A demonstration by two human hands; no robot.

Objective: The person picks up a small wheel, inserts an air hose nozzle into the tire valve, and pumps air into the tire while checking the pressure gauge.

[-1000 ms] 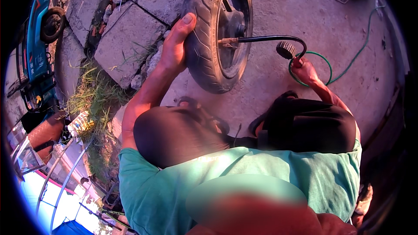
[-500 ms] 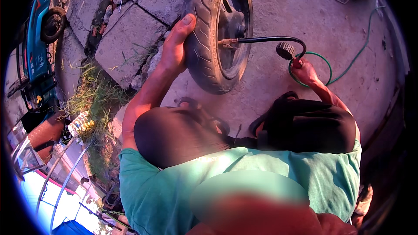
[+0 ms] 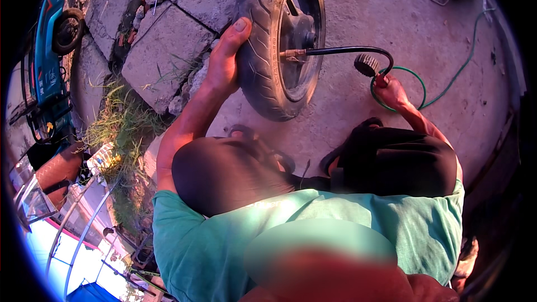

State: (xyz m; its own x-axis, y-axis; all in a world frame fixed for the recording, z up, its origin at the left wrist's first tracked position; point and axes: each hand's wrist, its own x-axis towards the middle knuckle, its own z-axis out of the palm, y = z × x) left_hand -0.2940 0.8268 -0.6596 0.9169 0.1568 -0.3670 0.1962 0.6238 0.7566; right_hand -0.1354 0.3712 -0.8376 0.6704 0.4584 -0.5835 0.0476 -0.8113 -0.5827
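Touching tyre [image 3: 260, 70] with left hand [image 3: 225, 59], holding inflator [image 3: 367, 65] with right hand [image 3: 396, 94].

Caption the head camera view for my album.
Left hand on a wheel, right hand holding an air gauge, black hose joining wheel and gauge.

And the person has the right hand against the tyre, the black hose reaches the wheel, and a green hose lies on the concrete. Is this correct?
Not quite: in the head view, the left hand is against the tyre; the right hand holds a red fitting, apart from it. The black hose reaches the wheel, and a green hose lies on the concrete.
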